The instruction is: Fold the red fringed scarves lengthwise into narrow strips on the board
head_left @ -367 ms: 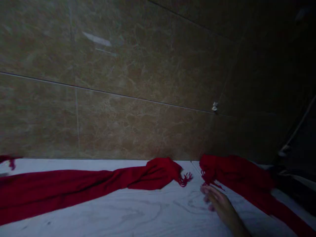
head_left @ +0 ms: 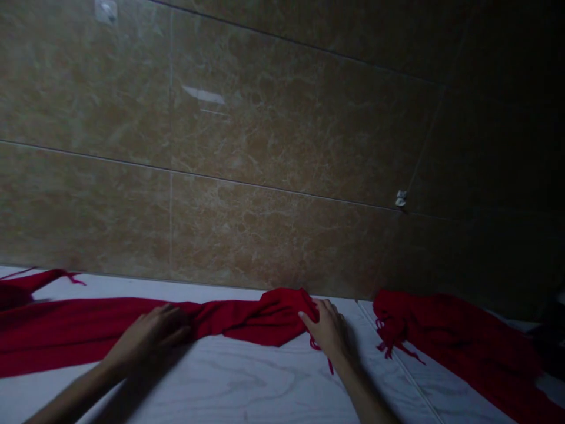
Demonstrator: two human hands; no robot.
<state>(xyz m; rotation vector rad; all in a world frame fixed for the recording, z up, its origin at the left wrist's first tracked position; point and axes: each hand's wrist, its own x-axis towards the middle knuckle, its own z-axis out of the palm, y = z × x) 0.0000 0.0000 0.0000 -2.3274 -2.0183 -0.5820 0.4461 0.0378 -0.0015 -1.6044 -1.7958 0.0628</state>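
A long red scarf (head_left: 238,321) lies stretched across the lower part of the frame on a white, wood-grained surface (head_left: 247,383), running from the left edge to just right of centre. The left hand (head_left: 150,335), at lower left, rests flat on the scarf's middle stretch, fingers loosely spread and pressing the cloth, not clenched. The right hand (head_left: 329,330), lower centre-right, is closed around the bunched, fringed end of the scarf, with tassels hanging below the palm. A second red scarf (head_left: 445,338) lies apart at lower right, its fringe pointing toward the right hand. Behind stands a brown marbled tile wall (head_left: 273,147) bearing a small white clip (head_left: 401,198)
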